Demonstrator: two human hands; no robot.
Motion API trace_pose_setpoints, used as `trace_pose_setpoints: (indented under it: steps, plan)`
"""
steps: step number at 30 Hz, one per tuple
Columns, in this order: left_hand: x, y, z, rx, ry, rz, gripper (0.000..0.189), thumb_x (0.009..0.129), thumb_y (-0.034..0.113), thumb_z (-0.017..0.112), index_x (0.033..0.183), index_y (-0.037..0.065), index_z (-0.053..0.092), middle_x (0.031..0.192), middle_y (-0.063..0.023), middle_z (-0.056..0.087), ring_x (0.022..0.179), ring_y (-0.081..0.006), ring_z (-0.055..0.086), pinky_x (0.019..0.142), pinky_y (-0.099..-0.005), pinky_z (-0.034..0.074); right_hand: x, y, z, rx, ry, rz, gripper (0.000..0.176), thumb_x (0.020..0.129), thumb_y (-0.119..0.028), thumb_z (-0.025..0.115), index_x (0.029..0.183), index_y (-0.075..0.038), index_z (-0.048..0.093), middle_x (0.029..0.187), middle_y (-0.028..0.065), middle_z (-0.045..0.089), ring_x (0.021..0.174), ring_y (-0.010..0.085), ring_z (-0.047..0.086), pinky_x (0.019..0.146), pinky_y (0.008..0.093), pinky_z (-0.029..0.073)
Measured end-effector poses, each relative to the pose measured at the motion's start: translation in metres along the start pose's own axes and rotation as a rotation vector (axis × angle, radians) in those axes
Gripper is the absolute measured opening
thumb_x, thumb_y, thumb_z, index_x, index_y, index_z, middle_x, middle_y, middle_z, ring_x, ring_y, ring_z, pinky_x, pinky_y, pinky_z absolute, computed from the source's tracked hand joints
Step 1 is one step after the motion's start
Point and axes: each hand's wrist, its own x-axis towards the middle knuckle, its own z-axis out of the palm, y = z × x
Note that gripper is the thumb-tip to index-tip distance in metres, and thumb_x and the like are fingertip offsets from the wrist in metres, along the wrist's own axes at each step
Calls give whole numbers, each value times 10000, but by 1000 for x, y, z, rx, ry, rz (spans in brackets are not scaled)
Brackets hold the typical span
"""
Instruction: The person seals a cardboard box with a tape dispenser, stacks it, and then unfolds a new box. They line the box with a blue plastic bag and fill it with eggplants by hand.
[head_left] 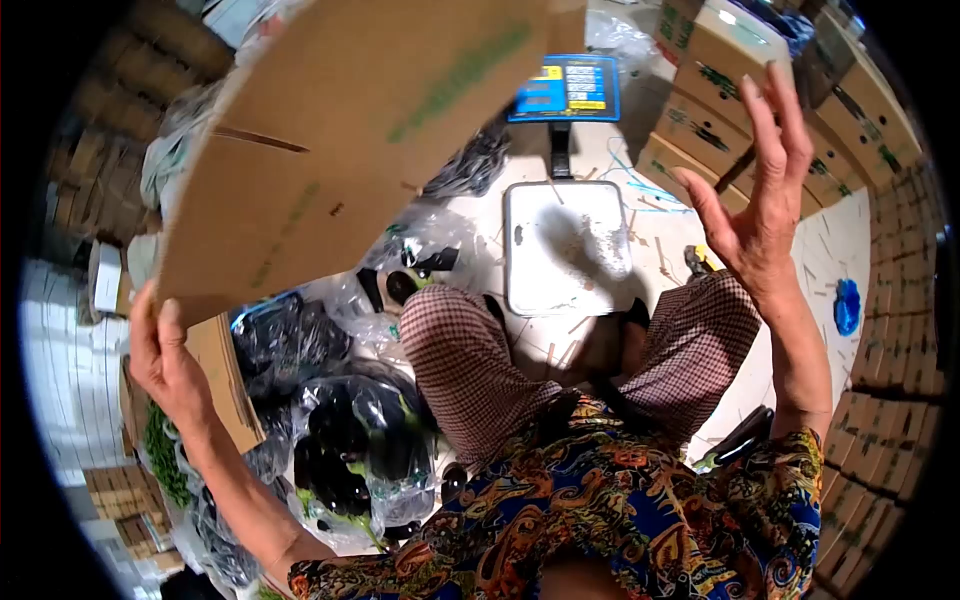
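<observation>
A large flat sheet of cardboard (330,130) with green print is raised at the upper left. My left hand (168,350) pinches its lower left corner between thumb and fingers. My right hand (760,190) is lifted at the upper right with its fingers spread, holding nothing, in front of stacked cartons (705,105). Between my knees and beyond them lies a scale with a white platform (567,250), and its blue display (570,88) stands at the far end, partly behind the cardboard.
Clear plastic bags with dark eggplants (350,440) lie on the floor at the left. Folded cardboard (225,375) leans under my left hand. Stacked cartons (885,330) line the right side. A blue crumpled item (847,306) and scattered scraps are on the floor.
</observation>
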Motion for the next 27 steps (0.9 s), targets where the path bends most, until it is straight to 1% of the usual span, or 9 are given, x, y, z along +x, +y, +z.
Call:
trace_pose_setpoints:
  steps: [6, 7, 9, 11, 19, 21, 23, 24, 27]
  plan:
    - [43, 34, 90, -125, -496, 372, 170, 831, -37, 561, 992, -44, 614, 944, -103, 597, 869, -203, 561, 794, -284, 436, 3, -1, -19, -251, -462, 57, 969, 680, -352, 766, 1475, -106, 270, 1508, 145, 288, 1352, 312, 299, 1045, 447, 276]
    - [49, 37, 104, -133, -546, 387, 168, 831, -33, 561, 990, -41, 615, 934, -103, 599, 861, -208, 563, 788, -283, 437, -4, 9, -11, -387, -512, -66, 783, 730, -320, 737, 1383, -84, 375, 1251, 184, 548, 1157, 289, 517, 906, 432, 416]
    - [63, 34, 137, -150, -601, 390, 171, 846, 23, 573, 999, -34, 624, 958, -102, 603, 876, -207, 572, 806, -289, 443, -17, 21, -12, -12, -828, 311, 395, 793, -270, 704, 1074, -50, 535, 775, 128, 635, 738, 258, 635, 630, 390, 503]
    - [72, 21, 183, -207, -513, 389, 196, 851, 48, 588, 1026, -25, 633, 1011, -109, 598, 918, -204, 577, 834, -295, 447, -34, 29, -4, 104, -1002, 209, 258, 855, -262, 655, 785, -58, 515, 492, 54, 500, 446, 260, 537, 435, 385, 459]
    - [49, -5, 390, -667, -403, -359, 1040, 742, 553, 717, 1414, -85, 243, 1392, -264, 388, 1197, -302, 495, 965, -358, 432, -69, -18, 33, 208, -1182, 594, 258, 878, -210, 592, 877, 47, 570, 645, 220, 602, 648, 410, 615, 599, 474, 507]
    - [40, -2, 420, -704, -579, -501, 1049, 726, 535, 742, 1409, -90, 250, 1376, -261, 403, 1210, -295, 481, 973, -358, 424, -74, -21, 35, 224, -1174, 635, 278, 884, -225, 583, 887, 53, 568, 654, 222, 606, 662, 425, 615, 617, 482, 508]
    - [22, 19, 426, -745, -531, -429, 944, 719, 545, 756, 1366, 2, 334, 1233, -133, 495, 1015, -183, 535, 746, -351, 465, -70, -21, 38, 277, -1155, 684, 291, 888, -237, 580, 874, 54, 562, 646, 219, 606, 655, 440, 609, 626, 488, 508]
    - [19, 21, 427, -734, -603, -504, 924, 727, 533, 753, 1379, 33, 331, 1231, -106, 497, 1025, -173, 526, 750, -348, 464, -71, -21, 40, 277, -1278, 744, 400, 923, -329, 544, 1030, 56, 562, 772, 261, 633, 773, 443, 627, 733, 490, 507]
    - [16, 17, 428, -721, -719, -658, 910, 735, 493, 756, 1411, 76, 313, 1256, -80, 499, 1089, -173, 503, 810, -376, 452, -90, -27, 46, 669, -985, 908, 597, 951, -469, 462, 1270, 35, 469, 1083, 301, 600, 1029, 414, 593, 908, 466, 457]
